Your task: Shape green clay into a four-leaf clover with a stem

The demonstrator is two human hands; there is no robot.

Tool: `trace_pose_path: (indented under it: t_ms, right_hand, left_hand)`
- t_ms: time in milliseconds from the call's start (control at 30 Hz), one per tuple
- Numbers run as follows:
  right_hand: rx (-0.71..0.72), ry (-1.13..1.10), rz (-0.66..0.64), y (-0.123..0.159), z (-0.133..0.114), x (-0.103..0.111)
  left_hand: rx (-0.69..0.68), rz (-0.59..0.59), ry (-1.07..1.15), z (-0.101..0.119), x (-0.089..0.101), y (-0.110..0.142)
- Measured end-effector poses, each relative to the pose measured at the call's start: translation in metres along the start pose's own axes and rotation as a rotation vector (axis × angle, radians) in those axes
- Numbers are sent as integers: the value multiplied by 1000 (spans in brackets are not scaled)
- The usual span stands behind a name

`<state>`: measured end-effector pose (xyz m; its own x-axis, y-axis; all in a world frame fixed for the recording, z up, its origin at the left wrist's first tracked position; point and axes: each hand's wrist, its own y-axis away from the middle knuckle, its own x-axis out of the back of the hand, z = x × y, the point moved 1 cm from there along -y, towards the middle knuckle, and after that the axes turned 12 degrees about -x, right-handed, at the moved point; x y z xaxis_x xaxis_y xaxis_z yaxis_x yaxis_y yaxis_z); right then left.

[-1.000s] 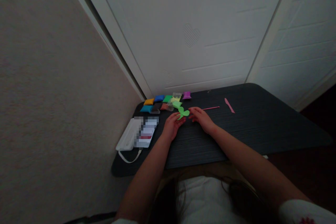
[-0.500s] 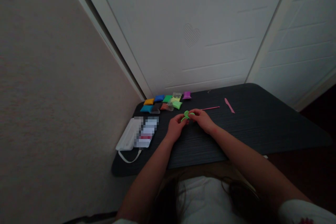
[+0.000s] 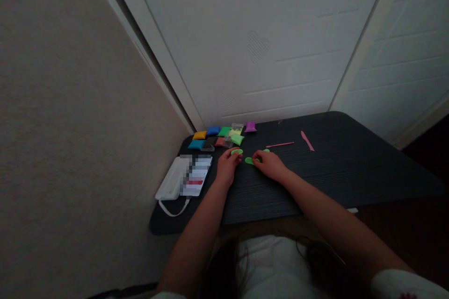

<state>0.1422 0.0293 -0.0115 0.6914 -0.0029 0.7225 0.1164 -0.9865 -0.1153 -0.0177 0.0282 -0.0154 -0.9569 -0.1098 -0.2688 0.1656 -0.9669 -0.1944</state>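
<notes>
My left hand (image 3: 227, 167) is closed on a flat, oval light-green clay piece (image 3: 237, 152), gripped between thumb and fingers just above the dark table. To its right, my right hand (image 3: 269, 164) has its fingers pinched on more light-green clay (image 3: 249, 160), whose rounded end sticks out to the left. Another bit of green (image 3: 266, 150) shows behind the right fingers; whether it joins the held part is hidden. A small gap separates the two hands. Beyond the right hand lies a thin pink modelling stick (image 3: 279, 145), and farther right a pink plastic knife (image 3: 307, 141).
Several small packets of coloured clay (image 3: 213, 130) lie in rows at the back left, with a purple one (image 3: 250, 127) at their right end. A white case with a strap (image 3: 171, 182) and a phone (image 3: 199, 177) rest at the left. A white panelled door (image 3: 287, 79) stands behind the table (image 3: 351, 168).
My hands have moved apart, the left one shifting slightly left. The green clay that was together between them is now in separate parts, one in each hand.
</notes>
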Motion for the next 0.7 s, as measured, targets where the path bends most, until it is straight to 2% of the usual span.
trace_pose_path:
  t_ms: [167, 267, 467, 700]
  right_hand:
    - [58, 167, 67, 5, -4, -1]
    - [93, 122, 115, 6, -7, 3]
    - [288, -21, 156, 11, -19, 7]
    - [294, 5, 129, 8, -16, 2]
  left_hand:
    - [28, -20, 66, 2, -3, 2]
    - [3, -42, 31, 1, -3, 4]
    - [-87, -76, -118, 4, -4, 5]
    - [-115, -144, -162, 11, -8, 8]
